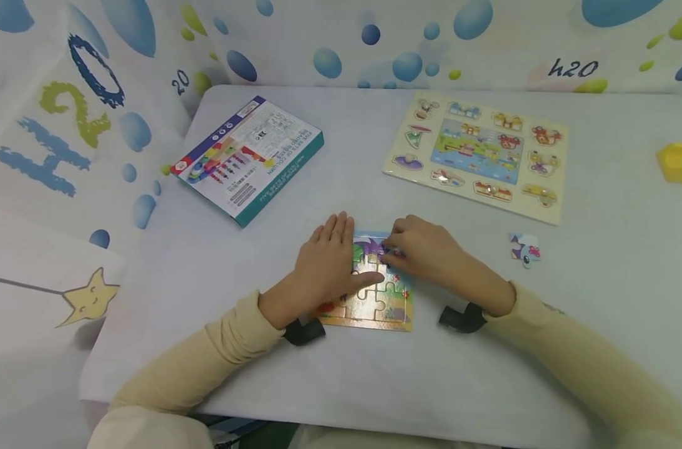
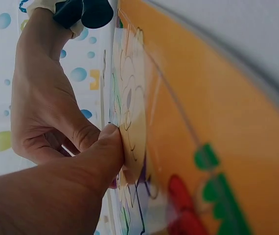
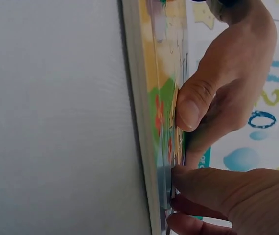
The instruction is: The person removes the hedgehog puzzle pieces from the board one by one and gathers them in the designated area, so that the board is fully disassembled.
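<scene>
A jigsaw puzzle (image 1: 369, 308) with an orange lower border lies flat before the person, most of its picture filled with interlocking pieces. The left hand (image 1: 326, 262) rests on its left side, fingers straight and pointing away, thumb stretched across the pieces. At the upper right of the puzzle, the right hand (image 1: 431, 249) pinches a puzzle piece (image 1: 396, 251), mostly hidden by the fingers. In the right wrist view, the right thumb (image 3: 198, 183) and fingers are down at the puzzle's surface, close to the left thumb (image 3: 191, 110). A loose puzzle piece (image 1: 525, 249) lies to the right.
A flat toy box (image 1: 273, 137) lies at the back left. At the back right is a wooden peg puzzle board (image 1: 470, 184) with several knobbed pieces. A yellow plastic object (image 1: 676, 163) sits at the far right. Patterned cloth (image 1: 341, 37) hangs behind the table.
</scene>
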Motion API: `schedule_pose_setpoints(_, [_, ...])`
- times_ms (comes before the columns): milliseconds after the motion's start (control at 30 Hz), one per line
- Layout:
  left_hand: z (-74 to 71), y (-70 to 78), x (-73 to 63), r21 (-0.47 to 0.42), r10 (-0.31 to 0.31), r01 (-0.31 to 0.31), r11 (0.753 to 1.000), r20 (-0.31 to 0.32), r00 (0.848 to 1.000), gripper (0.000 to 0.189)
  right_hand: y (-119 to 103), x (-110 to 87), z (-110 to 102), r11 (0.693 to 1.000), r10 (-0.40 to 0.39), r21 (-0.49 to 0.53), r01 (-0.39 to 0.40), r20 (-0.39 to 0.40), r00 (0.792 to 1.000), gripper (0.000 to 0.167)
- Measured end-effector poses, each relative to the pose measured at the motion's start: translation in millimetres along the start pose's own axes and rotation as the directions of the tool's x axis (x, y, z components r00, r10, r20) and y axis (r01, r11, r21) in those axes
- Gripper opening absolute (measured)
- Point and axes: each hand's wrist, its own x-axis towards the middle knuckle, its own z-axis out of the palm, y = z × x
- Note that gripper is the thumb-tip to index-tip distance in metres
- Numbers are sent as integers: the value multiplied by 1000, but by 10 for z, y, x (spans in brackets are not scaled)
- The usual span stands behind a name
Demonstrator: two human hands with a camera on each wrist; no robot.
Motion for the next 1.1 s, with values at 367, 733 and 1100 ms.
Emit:
schedule_pose_setpoints(367, [-12,-6,-12,28,-5,5,1000,10,1000,110,0,26,40,998,-60,-3,60,-85,995,14])
schedule_pose_setpoints(733, [4,-4,5,31,11,-11,999,-14,1000,110,72,52,63,988,-89,113,107,-149,985,12])
schedule_pose_setpoints(1100, [7,3,9,23,15,-15,1000,-5,1000,109,88,55,69,912,88,409,-39,-102,991,13])
